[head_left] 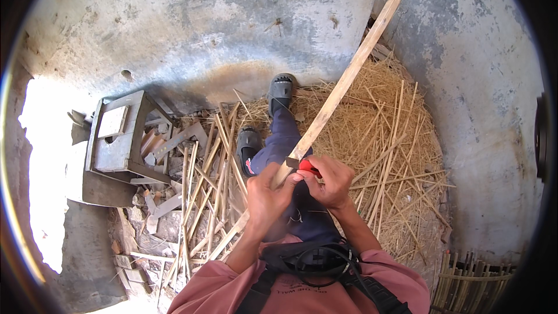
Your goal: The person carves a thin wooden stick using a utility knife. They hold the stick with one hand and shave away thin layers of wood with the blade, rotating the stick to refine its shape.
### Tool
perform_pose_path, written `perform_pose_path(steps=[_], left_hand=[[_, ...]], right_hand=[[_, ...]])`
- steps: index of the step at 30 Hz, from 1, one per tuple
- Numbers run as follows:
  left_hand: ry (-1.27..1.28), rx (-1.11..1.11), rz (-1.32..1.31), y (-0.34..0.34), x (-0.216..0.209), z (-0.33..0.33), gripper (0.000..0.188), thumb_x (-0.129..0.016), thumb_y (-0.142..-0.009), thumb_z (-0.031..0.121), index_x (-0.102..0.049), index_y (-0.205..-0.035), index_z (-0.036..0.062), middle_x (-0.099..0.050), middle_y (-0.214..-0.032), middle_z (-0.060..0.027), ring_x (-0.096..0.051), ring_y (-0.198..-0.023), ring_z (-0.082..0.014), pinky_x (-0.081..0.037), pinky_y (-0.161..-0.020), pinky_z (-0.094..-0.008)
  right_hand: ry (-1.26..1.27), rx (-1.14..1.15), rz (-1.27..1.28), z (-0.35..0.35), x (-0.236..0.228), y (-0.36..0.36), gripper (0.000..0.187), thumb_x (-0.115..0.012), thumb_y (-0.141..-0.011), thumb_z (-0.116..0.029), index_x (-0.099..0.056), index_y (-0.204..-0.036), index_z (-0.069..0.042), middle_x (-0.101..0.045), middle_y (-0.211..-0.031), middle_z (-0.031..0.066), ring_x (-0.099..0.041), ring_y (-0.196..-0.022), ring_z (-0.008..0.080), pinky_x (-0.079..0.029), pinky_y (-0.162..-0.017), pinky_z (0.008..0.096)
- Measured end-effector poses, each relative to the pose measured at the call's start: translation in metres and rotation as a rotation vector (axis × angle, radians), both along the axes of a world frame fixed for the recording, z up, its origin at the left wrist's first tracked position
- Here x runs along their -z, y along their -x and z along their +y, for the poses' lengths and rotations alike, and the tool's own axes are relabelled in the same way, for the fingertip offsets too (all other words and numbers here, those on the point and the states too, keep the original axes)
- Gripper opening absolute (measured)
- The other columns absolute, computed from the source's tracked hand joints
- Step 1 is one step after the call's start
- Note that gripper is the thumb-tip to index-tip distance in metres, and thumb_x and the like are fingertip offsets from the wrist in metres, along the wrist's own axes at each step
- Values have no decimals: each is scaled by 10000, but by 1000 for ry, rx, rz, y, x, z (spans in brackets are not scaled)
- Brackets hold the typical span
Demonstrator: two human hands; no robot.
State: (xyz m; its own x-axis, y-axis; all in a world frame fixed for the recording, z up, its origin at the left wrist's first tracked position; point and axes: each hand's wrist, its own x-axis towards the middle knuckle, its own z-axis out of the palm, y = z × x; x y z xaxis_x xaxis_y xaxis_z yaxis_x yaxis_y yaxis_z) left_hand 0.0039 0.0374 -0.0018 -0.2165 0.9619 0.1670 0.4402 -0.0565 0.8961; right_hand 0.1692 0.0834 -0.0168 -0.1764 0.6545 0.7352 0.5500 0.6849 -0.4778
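Note:
A long, pale split-bamboo strip [343,84] runs slantwise from the upper right down past my lap to the lower left. My left hand [268,196] is wrapped around it above my thighs. Just beyond those fingers, my right hand [331,181] is closed on a red-handled cutting tool [308,167]. The tool's flat, dark end lies against the strip. My fingers hide most of its handle, so its exact kind is unclear. Both thumbs come close together beside the strip.
Straw-like shavings [349,122] and thin strips are heaped to the right of my legs. More loose strips [200,197] lie at the left, beside a worn wooden stool [119,145]. A bare wall [232,23] rises ahead; a slatted basket [471,285] stands at lower right.

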Motion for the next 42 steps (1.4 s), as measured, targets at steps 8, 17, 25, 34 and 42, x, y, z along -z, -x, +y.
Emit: perform_pose_path(steps=[8, 17, 25, 34, 42], left_hand=[[20, 6, -2, -3, -1, 0, 403, -874, -908, 316, -658, -821, -12, -592, -594, -169, -508, -496, -165, -441, -509, -366], [92, -31, -86, 10, 9, -12, 339, -808, -965, 225, -631, -814, -22, -439, -590, 9, -377, -606, -56, -315, -514, -309], [84, 175, -107, 22, 2, 1, 338, -656, -1076, 307, -666, -921, 7, -547, -607, -77, -502, -574, -116, -425, -553, -350], [395, 508, -534, 30, 16, 2, 512, -385, -1180, 449, -635, -1008, 37, -370, -670, 81, -325, -574, -25, -271, -505, -223], [346, 571, -517, 21, 0, 2, 450, -403, -1184, 398, -659, -1144, 31, -385, -714, 75, -345, -617, -37, -297, -529, -222]], right_hand=[[-49, 59, -1, 2, 2, -2, 230, -859, -859, -282, -761, -978, -112, -628, -706, 18, -597, -546, 222, -442, -506, 358], [309, 297, 675, 46, -13, -56, 212, -631, -1076, -226, -717, -1097, -33, -617, -817, -46, -452, -649, 32, -359, -555, 257], [514, -18, 613, 30, -6, -57, 239, -610, -1080, -191, -691, -1248, -41, -492, -804, -67, -380, -684, 22, -294, -601, 217], [712, -286, 746, 26, -17, -11, 404, -746, -1000, -72, -640, -1375, 31, -703, -1082, 63, -675, -938, 106, -563, -846, 262], [700, -242, 671, 33, -11, -17, 287, -759, -993, -70, -694, -1254, 30, -663, -941, -5, -540, -783, 32, -431, -648, 217]])
